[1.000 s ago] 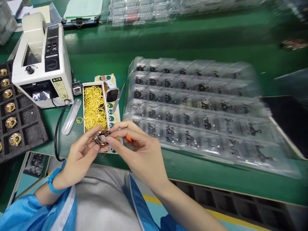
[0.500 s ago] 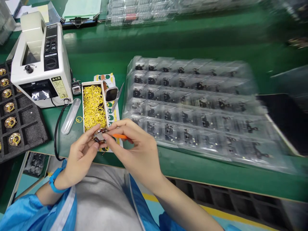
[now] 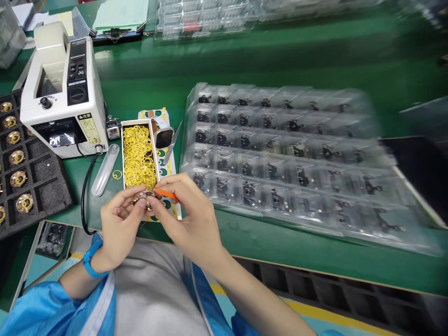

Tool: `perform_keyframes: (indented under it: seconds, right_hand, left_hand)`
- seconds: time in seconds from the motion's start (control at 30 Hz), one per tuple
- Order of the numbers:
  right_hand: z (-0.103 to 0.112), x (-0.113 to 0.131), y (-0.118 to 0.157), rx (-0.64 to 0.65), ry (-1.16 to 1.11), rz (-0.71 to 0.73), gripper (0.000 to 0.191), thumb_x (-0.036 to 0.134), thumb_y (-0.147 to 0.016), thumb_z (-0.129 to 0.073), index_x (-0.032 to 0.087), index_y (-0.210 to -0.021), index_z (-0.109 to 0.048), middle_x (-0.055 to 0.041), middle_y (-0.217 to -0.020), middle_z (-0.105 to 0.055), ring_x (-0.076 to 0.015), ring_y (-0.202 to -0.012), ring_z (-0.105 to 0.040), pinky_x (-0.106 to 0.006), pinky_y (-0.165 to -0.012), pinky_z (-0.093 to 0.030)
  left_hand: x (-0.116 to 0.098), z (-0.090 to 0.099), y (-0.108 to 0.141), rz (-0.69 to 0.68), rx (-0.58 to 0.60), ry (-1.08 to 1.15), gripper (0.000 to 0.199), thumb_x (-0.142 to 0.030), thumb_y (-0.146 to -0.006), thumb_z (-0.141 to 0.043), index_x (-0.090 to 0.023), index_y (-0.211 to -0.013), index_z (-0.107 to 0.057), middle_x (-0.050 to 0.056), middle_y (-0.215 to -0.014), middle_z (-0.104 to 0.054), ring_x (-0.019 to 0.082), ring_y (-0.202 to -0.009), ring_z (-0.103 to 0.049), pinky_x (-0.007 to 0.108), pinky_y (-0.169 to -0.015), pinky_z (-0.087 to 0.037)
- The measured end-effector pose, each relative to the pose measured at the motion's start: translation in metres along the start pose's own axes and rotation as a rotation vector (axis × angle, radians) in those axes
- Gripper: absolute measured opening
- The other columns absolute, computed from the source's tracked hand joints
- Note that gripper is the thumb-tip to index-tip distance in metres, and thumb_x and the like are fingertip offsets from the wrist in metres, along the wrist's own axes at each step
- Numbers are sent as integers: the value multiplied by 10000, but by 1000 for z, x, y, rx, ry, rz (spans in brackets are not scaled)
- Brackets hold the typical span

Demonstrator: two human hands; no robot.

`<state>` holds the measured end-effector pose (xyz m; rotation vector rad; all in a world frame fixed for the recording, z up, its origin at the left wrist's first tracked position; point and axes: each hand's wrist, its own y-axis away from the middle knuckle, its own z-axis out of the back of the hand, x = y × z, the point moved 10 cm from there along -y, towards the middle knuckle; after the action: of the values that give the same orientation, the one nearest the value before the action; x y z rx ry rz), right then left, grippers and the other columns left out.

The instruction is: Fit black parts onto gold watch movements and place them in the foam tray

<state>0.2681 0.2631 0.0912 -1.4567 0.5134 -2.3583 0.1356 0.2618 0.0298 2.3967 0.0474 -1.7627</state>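
Note:
Between my two hands is a small round gold-rimmed electronic part point(image 3: 147, 199), partly hidden by fingers. My left hand point(image 3: 121, 221) pinches its left side between thumb and fingers. At its right edge, my right hand point(image 3: 191, 214) presses with the thumb while an orange pointed stick point(image 3: 165, 193) is tucked in the same fingers. Just beyond the part stands a white box point(image 3: 157, 161) of thin yellow rings point(image 3: 139, 156). Beside this box, a smartwatch point(image 3: 164, 138) and a pair of metal tweezers point(image 3: 172, 142) lie on a die-cut sheet point(image 3: 171, 163).
A white tape dispenser point(image 3: 65, 98) stands at the left, next to a black foam tray point(image 3: 52, 193) of round gold parts. A clear plastic tube point(image 3: 105, 170) lies near its cable. Stacked clear blister trays point(image 3: 280, 154) with small dark parts cover the right side of the green table point(image 3: 297, 60).
The round part has tilted, so its grey inner face no longer shows. My right hand has shifted slightly left, and the orange stick now slants more. The camera view has moved a little.

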Motion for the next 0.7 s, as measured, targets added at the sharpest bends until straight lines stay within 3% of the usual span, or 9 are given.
perform_keyframes:
  seconds: [0.17, 0.33, 0.47, 0.6, 0.7]
  right_hand:
    - [-2, 7, -10, 37, 83, 93, 124, 116, -907, -572, 209, -831, -539, -37, -835, -613, -178, -791, -606, -306, -664, -510]
    - [13, 45, 4, -74, 301, 364, 155, 128, -895, -606, 233, -1007, -629, -61, -892, -703, -187, -742, -640, -306, -613, -510]
    - [12, 71, 25, -95, 460, 562, 189, 80, -874, -632, 238, -959, -691, -14, -814, -727, -114, -553, -549, -259, -485, -438]
    - [10, 65, 21, -190, 511, 514, 122, 113, -886, -666, 208, -962, -676, -56, -878, -754, -127, -579, -595, -277, -513, -468]
    - [6, 55, 13, -174, 412, 447, 120, 116, -893, -665, 183, -990, -644, -81, -872, -766, -169, -662, -668, -295, -569, -514]
  left_hand:
    - [-2, -1, -6, 38, 75, -95, 220, -317, -792, -789, -150, -930, -752, 69, -857, -761, 179, -751, -727, 259, -677, -624]
    - [-27, -1, -12, -138, 132, -230, 82, -236, -785, -772, -168, -749, -741, 30, -797, -638, 145, -767, -639, 205, -670, -544]
    - [-17, 5, -11, -2, 89, -170, 136, -233, -765, -778, -166, -726, -666, -7, -684, -653, 117, -653, -615, 195, -634, -518]
    - [-6, 2, -4, 139, 93, -67, 290, -226, -689, -843, -171, -700, -559, -40, -588, -660, 93, -525, -602, 171, -542, -503]
    - [-5, -1, 2, 174, 100, -13, 305, -251, -698, -855, -176, -782, -571, -33, -591, -700, 116, -517, -654, 203, -571, -562]
